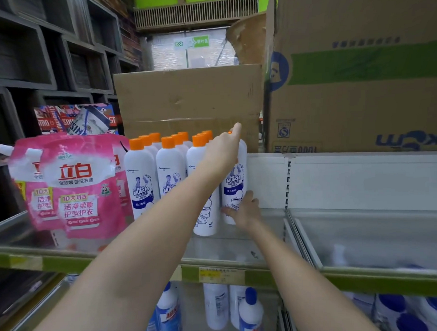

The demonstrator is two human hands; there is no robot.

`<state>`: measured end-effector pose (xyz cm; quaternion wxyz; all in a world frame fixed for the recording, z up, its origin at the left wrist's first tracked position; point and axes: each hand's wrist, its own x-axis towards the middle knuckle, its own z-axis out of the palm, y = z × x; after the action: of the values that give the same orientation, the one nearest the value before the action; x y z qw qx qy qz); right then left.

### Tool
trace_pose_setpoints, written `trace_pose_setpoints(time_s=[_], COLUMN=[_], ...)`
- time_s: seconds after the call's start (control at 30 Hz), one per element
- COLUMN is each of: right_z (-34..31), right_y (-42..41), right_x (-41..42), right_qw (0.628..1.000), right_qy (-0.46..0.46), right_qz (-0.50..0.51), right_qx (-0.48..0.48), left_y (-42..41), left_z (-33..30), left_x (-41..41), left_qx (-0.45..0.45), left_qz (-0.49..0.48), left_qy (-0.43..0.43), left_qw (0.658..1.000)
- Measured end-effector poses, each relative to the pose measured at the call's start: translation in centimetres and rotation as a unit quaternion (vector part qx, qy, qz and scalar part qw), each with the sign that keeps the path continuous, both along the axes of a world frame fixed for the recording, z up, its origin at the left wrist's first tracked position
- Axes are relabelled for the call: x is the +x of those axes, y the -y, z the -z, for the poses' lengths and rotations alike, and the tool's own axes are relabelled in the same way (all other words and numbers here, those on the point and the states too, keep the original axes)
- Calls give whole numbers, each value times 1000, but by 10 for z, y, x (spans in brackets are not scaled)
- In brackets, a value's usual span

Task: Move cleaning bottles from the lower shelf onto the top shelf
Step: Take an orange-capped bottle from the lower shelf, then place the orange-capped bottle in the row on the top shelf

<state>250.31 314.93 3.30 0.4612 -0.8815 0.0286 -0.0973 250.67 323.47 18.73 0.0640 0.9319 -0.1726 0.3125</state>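
Head view, both hands, left hand (222, 150), right hand (246, 210), gripping white bottle (234, 179), top shelf (215, 252)

Your top shelf (240, 248): pink detergent pouches (79, 187) left, orange-capped white bottles (141, 173) centre, cardboard box (188, 104) far behind; right bay bare.

Two bare forearms, no sleeves, no jewellery

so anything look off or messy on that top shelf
Mostly tidy. The orange-capped bottles stand upright in rows. The pink detergent pouches beside them lean and overlap unevenly. Both hands hold the rightmost bottle, left hand high, right hand low.
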Motion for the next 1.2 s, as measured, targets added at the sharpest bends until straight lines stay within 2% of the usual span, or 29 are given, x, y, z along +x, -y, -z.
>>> trace_pose_setpoints(time_s=[0.23, 0.3, 0.4, 0.47, 0.6, 0.67, 0.83, 0.93, 1.07, 1.2], right_z=[-8, -9, -12, -13, -9, -7, -4, -5, 7, 45], right_y=[-11, -13, -12, -8, 3, 4, -5, -29, -75, -121], right_x=[-17, -21, -31, -39, -64, -81, -119, -147, -177, -184], right_qw=[998, 997, 995, 995, 993, 992, 996, 997, 984, 972], right_qy=[-26, -10, 21, 23, 24, 23, 32, 38, -15, -61], right_qz=[49, 72, 94, 96, 114, 114, 54, -36, -152, -176], right_qx=[33, 38, 5, -10, -31, -52, -58, -60, -90, -147], left_y=[-7, -11, -15, -19, -37, -51, -85, -108, -151, -207], left_z=[18, 26, 43, 59, 87, 99, 124, 132, 150, 182], left_x=[-18, -25, -42, -52, -73, -81, -100, -115, -137, -164], left_qx=[38, 18, 7, 3, -73, -74, -26, 12, 38, 21], left_qz=[-10, 38, 105, 117, 120, 109, 78, 44, 15, -9], left_qy=[78, 56, -19, -50, -93, -114, -128, -121, -122, -141], left_qw=[996, 998, 994, 992, 986, 985, 988, 992, 992, 990])
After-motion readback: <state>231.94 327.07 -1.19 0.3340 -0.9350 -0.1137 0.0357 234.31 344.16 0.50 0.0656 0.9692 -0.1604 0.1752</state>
